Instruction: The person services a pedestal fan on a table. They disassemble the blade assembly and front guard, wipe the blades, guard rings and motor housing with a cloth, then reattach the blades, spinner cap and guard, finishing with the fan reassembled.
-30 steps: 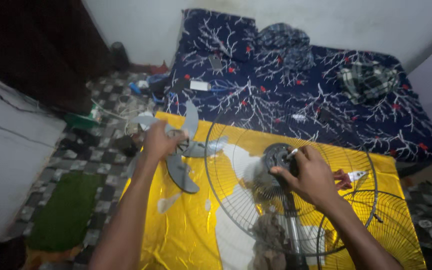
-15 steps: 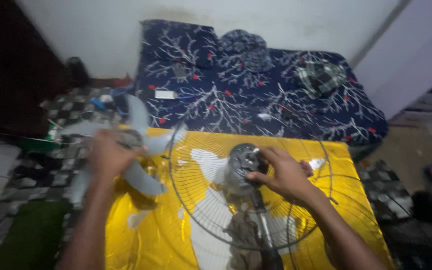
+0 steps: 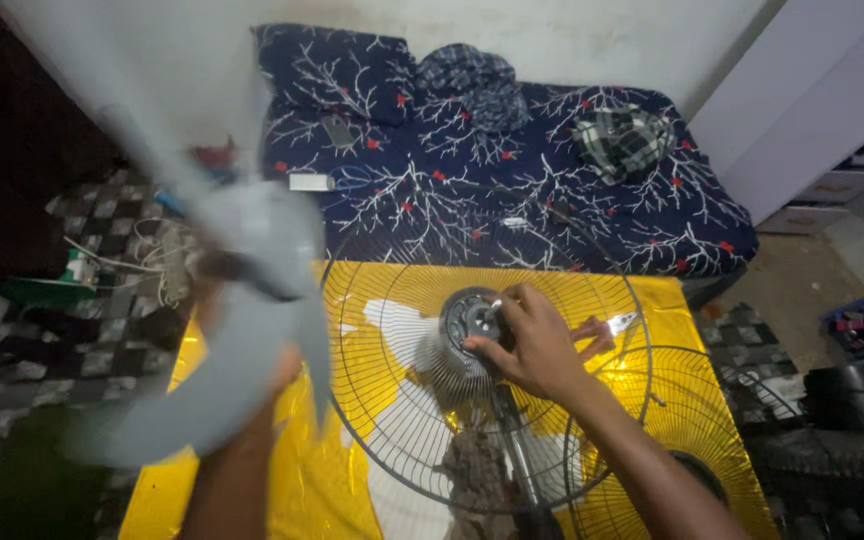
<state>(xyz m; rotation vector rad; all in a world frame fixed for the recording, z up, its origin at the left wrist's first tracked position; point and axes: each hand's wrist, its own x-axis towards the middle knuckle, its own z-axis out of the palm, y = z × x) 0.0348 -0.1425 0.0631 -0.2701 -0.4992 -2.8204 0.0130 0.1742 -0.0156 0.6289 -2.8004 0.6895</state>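
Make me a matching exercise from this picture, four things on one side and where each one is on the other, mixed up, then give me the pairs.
Things:
1. grey fan blade
2. fan motor hub
3. checked cloth
4. second wire guard

Places:
A. on the dark patterned bed cover
B. lying flat on the yellow sheet, at the lower right
C. held up in the left hand, blurred
D. under the right hand, in the middle of the round guard

Pairs: 1-C, 2-D, 3-A, 4-B
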